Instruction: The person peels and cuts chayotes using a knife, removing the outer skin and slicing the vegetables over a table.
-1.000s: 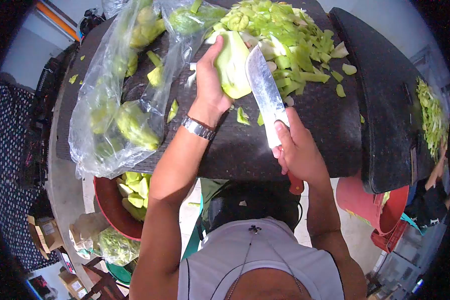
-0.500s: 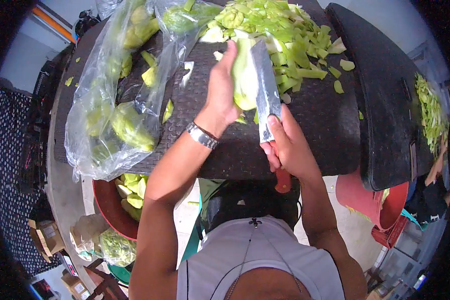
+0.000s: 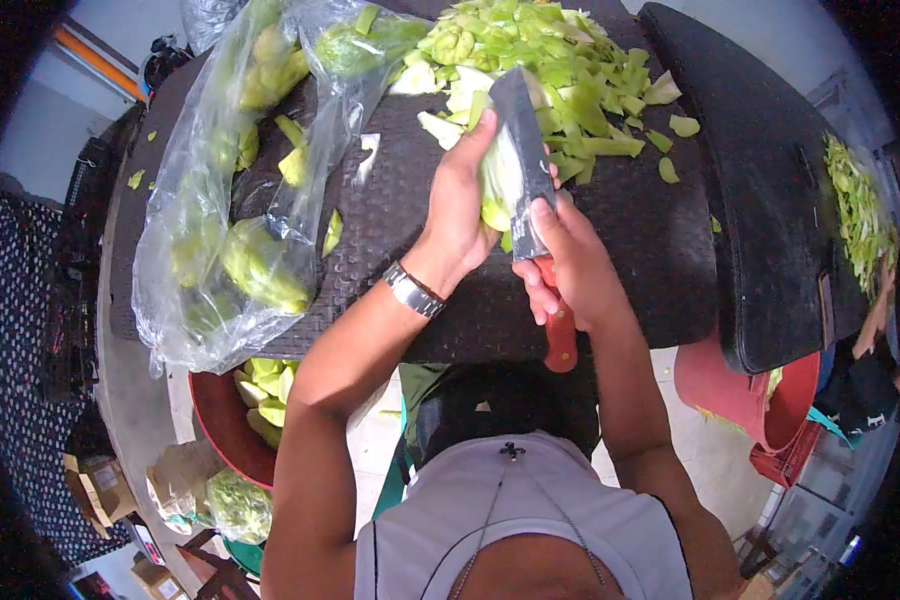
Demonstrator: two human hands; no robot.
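Observation:
My left hand (image 3: 462, 205) is closed around a pale green chayote (image 3: 501, 175), partly peeled, with its whitish flesh showing. A broad-bladed knife (image 3: 522, 150) with a red handle is gripped in my right hand (image 3: 570, 262), thumb along the base of the blade. The blade lies against the right side of the chayote and hides part of it. Just beyond my hands is a heap of green peelings (image 3: 540, 60) on the dark woven tabletop (image 3: 390, 240). To the left, a clear plastic bag (image 3: 170, 270) holds several whole chayotes (image 3: 263, 265).
Below the table's left edge stands a red tub (image 3: 215, 425) of peeled pieces. A pink-red bucket (image 3: 715, 390) sits below on the right. Another dark tabletop (image 3: 770, 220) adjoins on the right, with shredded greens (image 3: 855, 200) and a person's hand (image 3: 882, 295) at its far side.
The knife has shifted slightly up and left along the chayote, and its blade has tilted to look darker. More white flesh and a pale strip show near my left thumb.

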